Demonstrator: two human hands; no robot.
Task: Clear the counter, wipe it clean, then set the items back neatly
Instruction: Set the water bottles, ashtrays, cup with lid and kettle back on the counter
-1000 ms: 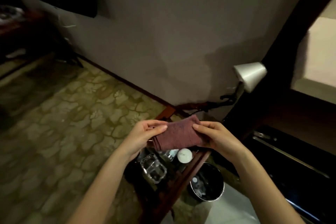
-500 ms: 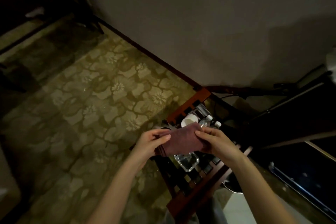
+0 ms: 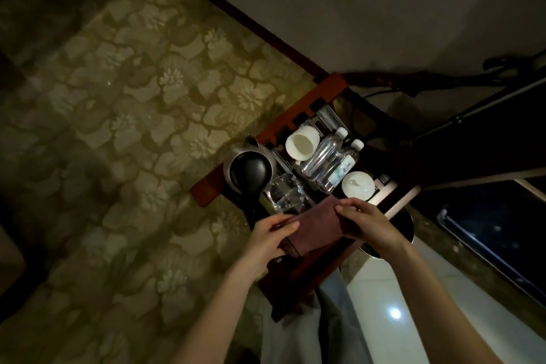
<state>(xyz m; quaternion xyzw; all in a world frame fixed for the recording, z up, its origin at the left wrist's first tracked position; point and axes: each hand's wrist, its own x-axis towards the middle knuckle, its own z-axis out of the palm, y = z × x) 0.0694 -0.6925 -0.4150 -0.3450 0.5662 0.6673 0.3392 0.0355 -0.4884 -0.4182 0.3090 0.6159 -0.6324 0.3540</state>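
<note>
- Head view looks steeply down on a small dark red wooden stand [image 3: 206, 190] with a slatted top, set near a grey wall [image 3: 384, 9] on an olive floral-patterned carpet [image 3: 133, 115].
- Both hands hold a folded maroon cloth [image 3: 313, 224] over the near part of the stand.
- Left hand [image 3: 266, 238] grips the cloth's left end, thumb lying across the top and fingers curled beneath it.
- Right hand [image 3: 369, 224] pinches the cloth's right end, fingertips pressed on the upper face, the rest of the hand wrapped round the edge.
- Far of the cloth, on the stand, sits a steel kettle with a black lid [image 3: 248, 170] at the left.
- Just right of the kettle stands a clear faceted drinking glass [image 3: 288, 193], partly hidden by the cloth.
- Two clear plastic water bottles with white caps [image 3: 328, 161] lie side by side in the middle, touching.
- One white ceramic cup [image 3: 302, 143] stands open at the far side, and a second white cup with a lid [image 3: 357, 185] sits to the right of the bottles.
- Pale glossy floor tile [image 3: 413, 304] shows at the near right, with a bright spot of reflected light on it.
</note>
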